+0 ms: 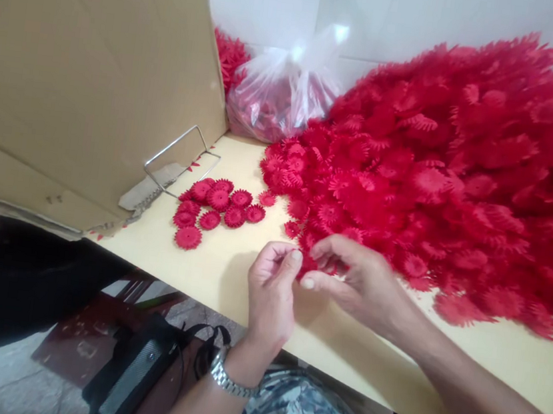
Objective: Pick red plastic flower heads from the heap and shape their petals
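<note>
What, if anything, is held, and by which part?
Cannot be told: the bare left hand is curled, hiding any hold; the bare right hand is part-open, with no held thing clearly visible.

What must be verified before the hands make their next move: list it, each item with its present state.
1. Left hand pinched: ok, thumb against forefinger.
2. Piece inside that pinch: cannot tell, mostly hidden.
3. Right hand open: ok, thumb and fingertips apart.
4. Space just beyond the hands clear: not ok, the red pile reaches it.
5. Small red rosettes apart from both hands: ok.
6. Wire frame away from both hands: ok.
</note>
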Tool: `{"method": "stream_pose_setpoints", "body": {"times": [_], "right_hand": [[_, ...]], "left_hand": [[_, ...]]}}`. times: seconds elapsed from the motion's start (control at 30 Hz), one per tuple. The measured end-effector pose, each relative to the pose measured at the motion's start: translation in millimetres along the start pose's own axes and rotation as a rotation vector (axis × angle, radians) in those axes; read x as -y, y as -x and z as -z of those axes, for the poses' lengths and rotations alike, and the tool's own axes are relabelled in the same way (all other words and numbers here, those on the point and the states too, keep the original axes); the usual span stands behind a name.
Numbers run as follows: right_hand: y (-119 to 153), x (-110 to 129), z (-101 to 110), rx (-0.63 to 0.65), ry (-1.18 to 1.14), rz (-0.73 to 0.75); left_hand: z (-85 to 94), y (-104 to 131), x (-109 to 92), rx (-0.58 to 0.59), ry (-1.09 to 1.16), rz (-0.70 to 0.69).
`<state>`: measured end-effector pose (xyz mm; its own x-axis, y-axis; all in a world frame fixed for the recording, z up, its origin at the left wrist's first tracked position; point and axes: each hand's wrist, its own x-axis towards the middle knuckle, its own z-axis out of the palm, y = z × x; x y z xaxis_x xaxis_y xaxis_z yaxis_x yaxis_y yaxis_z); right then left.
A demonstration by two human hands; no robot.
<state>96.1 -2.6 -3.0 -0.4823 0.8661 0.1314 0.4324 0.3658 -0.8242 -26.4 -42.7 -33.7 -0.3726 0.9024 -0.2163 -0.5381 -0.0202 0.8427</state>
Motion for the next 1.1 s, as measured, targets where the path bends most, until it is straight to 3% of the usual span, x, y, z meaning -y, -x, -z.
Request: {"method": "stream_pose_setpoints", "body": {"times": [0.1, 0.2, 0.63, 0.9, 1.0, 1.1], "right_hand": [[5, -2, -19, 0.057, -0.316, -0.115], [5, -3, -19, 0.029, -0.472, -0.128], [9, -2, -13, 0.002, -0.038, -0.107], [8, -8, -14, 0.051, -0.253, -0.188], [8, -11, -10, 0.041, -0.122, -0.106], [10, -14, -5, -0.081, 0.142, 0.184]], "left_hand": [[-1.1, 4, 2, 0.06, 0.012, 0.047], [-0.5, 6, 1, 0.106, 0.018, 0.08], [5.4, 13, 3, 0.234, 0.037, 0.137], [1.7, 15, 3, 0.216, 0.025, 0.154], [3.1, 12, 1, 0.151, 0.018, 0.149], [6.4, 9, -2, 0.146, 0.007, 0.171]]}}
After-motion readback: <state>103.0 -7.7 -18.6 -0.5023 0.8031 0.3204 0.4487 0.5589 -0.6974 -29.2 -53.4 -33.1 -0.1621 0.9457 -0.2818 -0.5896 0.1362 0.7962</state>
